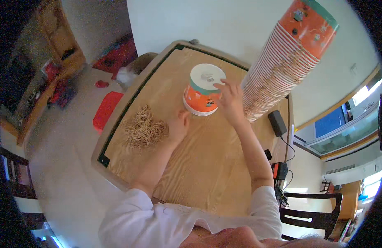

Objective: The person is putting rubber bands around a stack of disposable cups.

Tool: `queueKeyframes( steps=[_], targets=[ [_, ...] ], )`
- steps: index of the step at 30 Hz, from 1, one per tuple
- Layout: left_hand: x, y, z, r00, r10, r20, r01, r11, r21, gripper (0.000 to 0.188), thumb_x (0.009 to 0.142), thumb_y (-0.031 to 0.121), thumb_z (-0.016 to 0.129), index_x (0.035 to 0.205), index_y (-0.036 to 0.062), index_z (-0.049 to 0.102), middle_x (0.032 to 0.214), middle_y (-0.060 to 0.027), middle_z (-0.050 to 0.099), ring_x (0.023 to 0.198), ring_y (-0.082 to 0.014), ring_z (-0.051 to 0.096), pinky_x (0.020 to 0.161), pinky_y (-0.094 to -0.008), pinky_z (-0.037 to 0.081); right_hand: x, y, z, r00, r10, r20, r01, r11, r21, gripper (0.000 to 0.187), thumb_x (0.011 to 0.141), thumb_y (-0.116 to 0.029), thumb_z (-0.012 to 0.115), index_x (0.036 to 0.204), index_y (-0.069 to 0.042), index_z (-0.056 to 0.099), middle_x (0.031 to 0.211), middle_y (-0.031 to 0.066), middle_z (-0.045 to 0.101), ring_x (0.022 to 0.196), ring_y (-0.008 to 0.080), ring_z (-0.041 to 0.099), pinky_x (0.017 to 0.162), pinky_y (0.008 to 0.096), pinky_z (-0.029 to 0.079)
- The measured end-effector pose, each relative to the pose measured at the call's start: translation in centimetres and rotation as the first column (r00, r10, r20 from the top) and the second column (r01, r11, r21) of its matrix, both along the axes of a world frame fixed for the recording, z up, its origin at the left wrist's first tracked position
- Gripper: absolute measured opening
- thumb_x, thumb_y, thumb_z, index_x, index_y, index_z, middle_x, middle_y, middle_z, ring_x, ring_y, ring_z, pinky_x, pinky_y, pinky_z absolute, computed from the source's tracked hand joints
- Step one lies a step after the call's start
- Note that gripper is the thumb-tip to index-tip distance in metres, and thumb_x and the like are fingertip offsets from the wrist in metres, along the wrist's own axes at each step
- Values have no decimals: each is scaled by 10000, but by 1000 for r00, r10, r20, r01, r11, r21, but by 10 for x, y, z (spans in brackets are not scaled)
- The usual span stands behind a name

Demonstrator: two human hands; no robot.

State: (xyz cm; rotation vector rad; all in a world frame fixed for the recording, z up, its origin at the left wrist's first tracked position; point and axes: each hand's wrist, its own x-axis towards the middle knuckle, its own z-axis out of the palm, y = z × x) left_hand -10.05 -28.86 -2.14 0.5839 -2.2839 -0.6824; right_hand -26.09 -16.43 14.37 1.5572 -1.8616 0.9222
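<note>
An orange paper bucket (199, 100) with a green band stands upside down on the table, its white base (208, 76) facing up. Several white rims show beneath it, so it seems to be nested over others. My right hand (230, 99) is at its right side, fingers stretched and apart, the fingertips by the edge of the base. My left hand (179, 125) is low at the bucket's near left, fingers curled in; whatever they hold, if anything, is hidden. Just left of that hand lies a loose heap of tan cords (144, 128).
A tall leaning stack of nested paper buckets (277, 62), tan cords along its side, rises right of my right hand. A black power adapter (277, 123) with a cable lies at the table's right edge. A dark chair (311, 215) stands at lower right, a red object (107, 110) left of the table (207, 165).
</note>
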Motion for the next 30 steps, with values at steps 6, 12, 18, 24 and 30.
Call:
queueKeyframes(
  steps=[6, 12, 18, 24, 30],
  targets=[
    [8, 17, 6, 971, 79, 226, -7, 953, -302, 480, 773, 130, 534, 1245, 218, 520, 1029, -90, 495, 971, -286, 469, 800, -452, 404, -6, -30, -15, 997, 81, 17, -83, 984, 156, 193, 716, -92, 678, 905, -98, 639, 922, 59, 569, 911, 270, 513, 794, 384, 398],
    [3, 15, 6, 952, 90, 293, 15, 941, -338, 506, 797, 180, 519, 1295, 254, 468, 1027, -95, 492, 979, -281, 463, 812, -475, 392, -9, -34, -17, 979, 137, 153, -157, 980, 126, 171, 708, -57, 679, 871, -86, 637, 843, 68, 569, 856, 273, 520, 751, 366, 411],
    [0, 16, 8, 950, 126, 287, -9, 926, -378, 519, 834, 186, 485, 1338, 282, 403, 1022, -99, 492, 994, -289, 461, 830, -499, 376, -16, -32, -23, 951, 148, 270, -180, 979, 97, 118, 752, 7, 646, 860, -33, 623, 822, 86, 551, 772, 220, 578, 674, 308, 482],
    [0, 16, 9, 958, 116, 262, -11, 929, -370, 551, 850, 172, 458, 1372, 299, 336, 1061, -113, 506, 1028, -299, 460, 850, -509, 370, -13, -31, -13, 955, 131, 267, -147, 988, 38, 113, 761, 14, 641, 868, -19, 624, 829, 83, 555, 745, 200, 582, 635, 280, 487],
    [-3, 16, 8, 950, 144, 278, -25, 920, -390, 558, 849, 172, 468, 1374, 301, 332, 1106, -127, 502, 1053, -307, 449, 870, -518, 360, -5, -34, 1, 969, 89, 229, -97, 995, 26, 127, 713, -6, 662, 829, -49, 634, 832, 106, 564, 800, 277, 556, 699, 371, 463]
  ],
)
